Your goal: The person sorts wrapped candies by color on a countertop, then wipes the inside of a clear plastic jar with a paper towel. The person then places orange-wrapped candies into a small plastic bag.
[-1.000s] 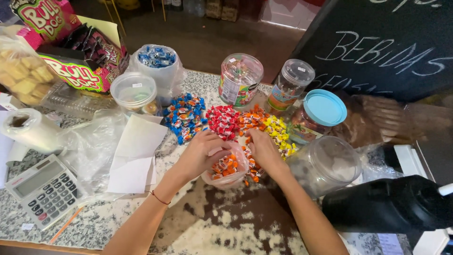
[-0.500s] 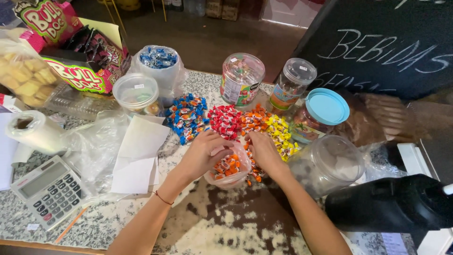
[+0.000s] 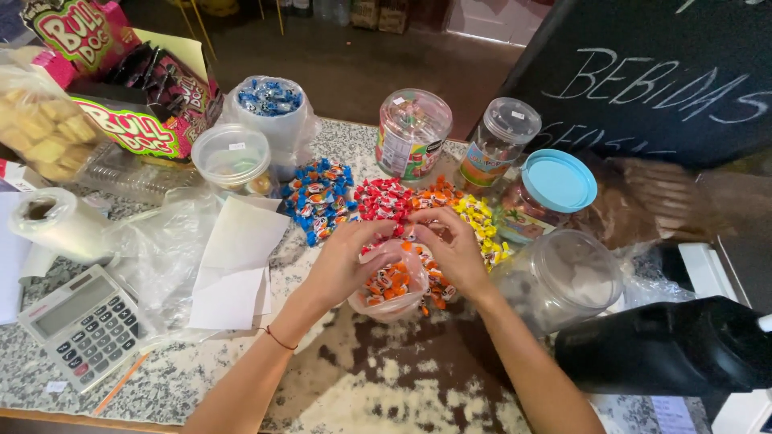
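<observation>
Small clear bag (image 3: pixel 392 285) of orange-wrapped candies sits on the granite counter (image 3: pixel 386 386), between both hands. Left of it lie a calculator (image 3: pixel 84 325) and white paper sheets (image 3: pixel 233 265). Left hand (image 3: pixel 342 265) pinches the bag's rim; right hand (image 3: pixel 454 249) seems to pinch its opposite edge, beside an empty clear jar (image 3: pixel 567 277).

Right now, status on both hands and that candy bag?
Left hand and right hand both gripping the small clear bag of orange candies. Bag on the counter. Loose candy piles right behind it.
</observation>
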